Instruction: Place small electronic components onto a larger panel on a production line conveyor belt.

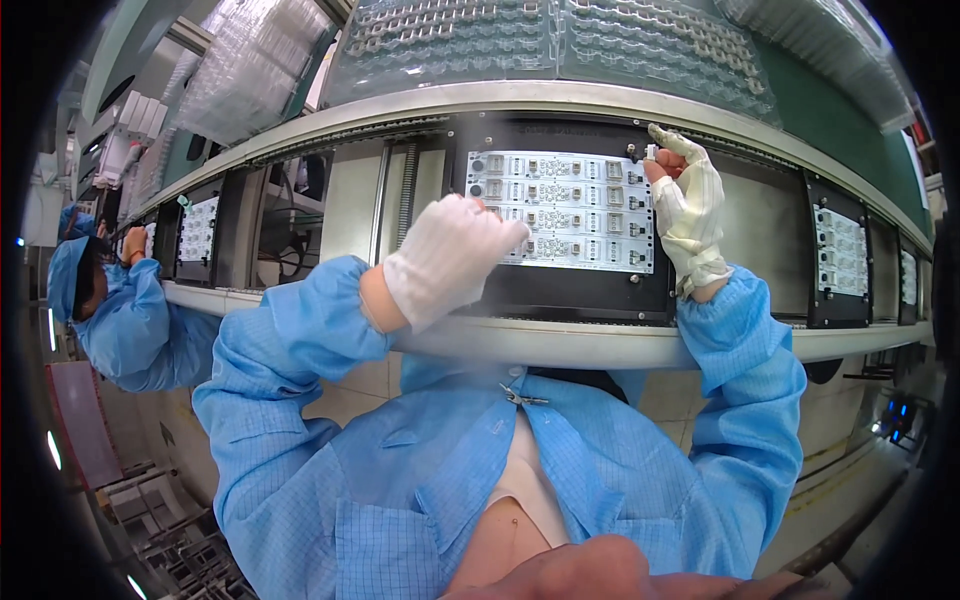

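Note:
A white circuit board panel (590, 210) with several rows of small parts lies in a black carrier plate (560, 297) in front of me. My left hand (450, 255), in a white glove with bare fingertips, is over the panel's left side. Its fingers are curled together, and the glove hides whatever they may hold. Beside the panel's right edge is my right hand (690, 205), gloved the same way. Thumb and forefinger pinch a small white component (651, 152) above the panel's upper right corner.
Metal conveyor rails (560, 335) run across, bearing another carrier with a board (841, 252) at right and one (198, 230) at left. Clear trays of small parts (450, 45) stand beyond the far rail. A co-worker in blue (130, 310) works at far left.

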A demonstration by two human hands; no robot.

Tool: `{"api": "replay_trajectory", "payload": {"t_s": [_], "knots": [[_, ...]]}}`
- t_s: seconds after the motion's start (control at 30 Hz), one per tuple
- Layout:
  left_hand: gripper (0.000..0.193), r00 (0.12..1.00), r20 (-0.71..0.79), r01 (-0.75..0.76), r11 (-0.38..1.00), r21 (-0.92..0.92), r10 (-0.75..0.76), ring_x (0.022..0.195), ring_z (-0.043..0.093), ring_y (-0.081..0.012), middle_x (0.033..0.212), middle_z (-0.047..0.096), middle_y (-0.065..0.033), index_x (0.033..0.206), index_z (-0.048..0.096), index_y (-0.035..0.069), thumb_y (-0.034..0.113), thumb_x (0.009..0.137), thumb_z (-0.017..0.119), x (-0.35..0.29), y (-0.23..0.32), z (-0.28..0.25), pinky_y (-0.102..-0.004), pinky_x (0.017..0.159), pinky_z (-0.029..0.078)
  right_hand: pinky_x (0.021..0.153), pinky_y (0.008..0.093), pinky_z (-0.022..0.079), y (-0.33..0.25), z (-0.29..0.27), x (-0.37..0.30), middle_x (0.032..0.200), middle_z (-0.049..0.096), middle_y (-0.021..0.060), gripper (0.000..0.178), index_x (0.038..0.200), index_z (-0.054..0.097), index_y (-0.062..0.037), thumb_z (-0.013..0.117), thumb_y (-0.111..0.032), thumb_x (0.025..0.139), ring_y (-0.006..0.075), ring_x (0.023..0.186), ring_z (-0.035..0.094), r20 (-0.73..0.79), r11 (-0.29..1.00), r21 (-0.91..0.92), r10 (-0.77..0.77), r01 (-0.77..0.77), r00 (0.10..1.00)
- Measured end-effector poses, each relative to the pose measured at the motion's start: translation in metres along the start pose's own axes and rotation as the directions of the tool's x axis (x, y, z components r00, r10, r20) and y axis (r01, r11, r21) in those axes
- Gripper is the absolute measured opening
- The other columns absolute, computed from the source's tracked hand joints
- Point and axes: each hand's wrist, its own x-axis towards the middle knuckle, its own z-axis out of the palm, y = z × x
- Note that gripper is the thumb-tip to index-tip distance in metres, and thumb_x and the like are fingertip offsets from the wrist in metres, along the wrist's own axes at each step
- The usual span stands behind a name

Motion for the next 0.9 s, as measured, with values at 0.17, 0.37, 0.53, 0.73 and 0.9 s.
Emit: {"api": "replay_trajectory", "payload": {"t_s": [0.17, 0.37, 0.53, 0.73, 0.9], "knots": [[0.024, 0.995, -0.098, -0.005, 0.999, -0.052, 0.0, 0.07, 0.062, -0.0236, 0.065, 0.057, -0.003, 0.096, 0.062, 0.012, 0.007, 0.073, 0.066, -0.007, -0.004, 0.014, -0.0366, 0.066, 0.046, 0.071, 0.0235, 0.048, -0.034, -0.021, -0.012, 0.09, 0.063, 0.001, 0.045, 0.128, 0.065, -0.0064, 0.071, -0.001, 0.084, 0.0069, 0.075, 0.054, 0.184, 0.992, -0.12, -0.026, 0.048, 0.983], [0.033, 0.976, -0.21, -0.019, 0.929, -0.37, -0.064, 0.078, 0.066, -0.0262, 0.076, 0.067, -0.0045, 0.106, 0.066, 0.012, 0.006, 0.074, 0.071, -0.01, -0.018, -0.003, -0.0378, 0.073, 0.05, 0.073, 0.0334, 0.055, -0.067, -0.041, -0.046, 0.083, 0.064, 0.0076, 0.071, 0.139, 0.056, -0.0123, 0.059, 0.015, 0.073, 0.0171, 0.074, 0.061, 0.444, 0.992, -0.113, 0.004, 0.052, 0.896], [0.028, 0.855, -0.479, -0.006, 0.919, -0.394, -0.2, 0.082, 0.064, -0.029, 0.087, 0.068, -0.0095, 0.109, 0.068, 0.009, 0.006, 0.081, 0.071, -0.003, -0.036, 0.011, -0.0406, 0.076, 0.051, 0.075, 0.0368, 0.053, -0.066, -0.037, -0.051, 0.08, 0.063, 0.0061, 0.073, 0.138, 0.057, -0.0121, 0.058, 0.014, 0.07, 0.0233, 0.076, 0.062, 0.511, 0.916, -0.252, -0.146, 0.311, 0.847], [0.029, 0.852, -0.458, 0.019, 0.888, -0.459, -0.254, 0.083, 0.067, -0.0282, 0.091, 0.07, -0.0098, 0.107, 0.072, 0.008, 0.001, 0.08, 0.072, -0.017, -0.047, 0.022, -0.038, 0.075, 0.053, 0.074, 0.037, 0.047, -0.08, -0.037, -0.048, 0.079, 0.061, 0.0038, 0.065, 0.133, 0.059, -0.0096, 0.058, 0.011, 0.071, 0.0236, 0.072, 0.059, 0.607, 0.836, -0.302, -0.201, 0.457, 0.769], [0.029, 0.868, -0.448, -0.031, 0.878, -0.478, -0.214, 0.082, 0.066, -0.0277, 0.089, 0.069, -0.0096, 0.107, 0.071, 0.007, 0.0, 0.078, 0.072, -0.02, -0.045, 0.018, -0.0378, 0.074, 0.053, 0.078, 0.0373, 0.046, -0.082, -0.035, -0.043, 0.075, 0.058, 0.004, 0.064, 0.131, 0.058, -0.0068, 0.055, 0.012, 0.07, 0.0255, 0.074, 0.058, 0.67, 0.817, -0.331, -0.149, 0.471, 0.728]]}}
